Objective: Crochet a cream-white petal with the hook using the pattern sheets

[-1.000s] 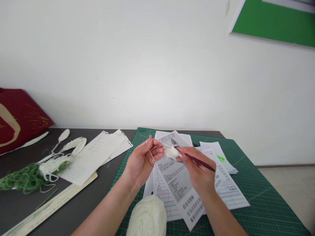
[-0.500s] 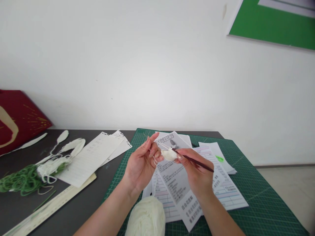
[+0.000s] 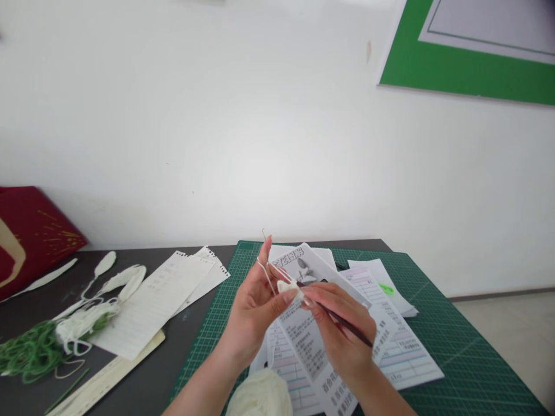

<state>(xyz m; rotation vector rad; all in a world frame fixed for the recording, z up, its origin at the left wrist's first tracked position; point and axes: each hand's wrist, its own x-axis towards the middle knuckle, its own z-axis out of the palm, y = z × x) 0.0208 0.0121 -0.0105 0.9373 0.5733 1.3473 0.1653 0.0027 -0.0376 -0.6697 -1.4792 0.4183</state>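
Observation:
A small white crochet piece [image 3: 287, 286] hangs between my two hands above the printed sheets. My left hand [image 3: 256, 300] pinches its edge with the thumb, and white yarn runs over the raised index finger. In my right hand [image 3: 342, 320] is a crochet hook [image 3: 349, 328] with a dark handle, held like a pen, its tip at the crochet piece. My right fingertips touch the piece's near edge. Below my hands, a ball of white yarn [image 3: 261, 396] sits at the bottom of the view, a strand leading up from it.
Printed pattern sheets [image 3: 318, 370] lie on a green cutting mat [image 3: 455, 341], with a bright green clip-like item [image 3: 385, 288] at right. Handwritten pages [image 3: 147, 306], green yarn [image 3: 32, 349], white crocheted petals [image 3: 134, 280] and a red bag [image 3: 39, 231] are at left.
My left thumb has come down onto the crochet piece, and the hand has turned with its index finger raised. My right hand has shifted slightly lower. The view has tilted upward a little.

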